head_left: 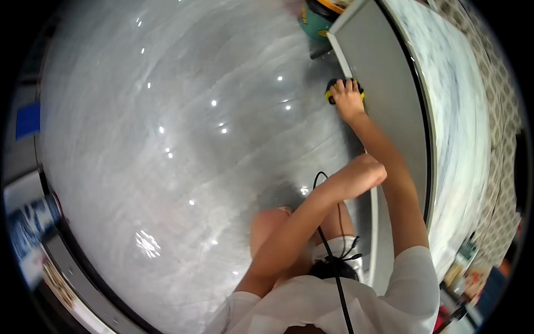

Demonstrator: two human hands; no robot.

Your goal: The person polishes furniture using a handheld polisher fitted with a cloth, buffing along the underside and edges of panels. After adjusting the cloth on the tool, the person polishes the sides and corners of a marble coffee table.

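Note:
At the foot of a grey cabinet panel, my right hand [349,99] is over a small black-and-yellow object [329,96] on the floor. Its fingers lie over the top of the object, whose exact kind I cannot make out. My left hand [364,171] is closed, its fingers curled, close beside my right forearm and the panel's lower edge. Whatever it may hold is hidden. A black cable [327,245] runs down my front and loops near my left forearm.
The glossy grey floor [189,139] spreads to the left. The grey panel [384,61] rises on the right below a marble-look top [450,94]. A green bucket [315,25] stands at its far end. Shelving [83,278] and a blue item [28,121] line the left.

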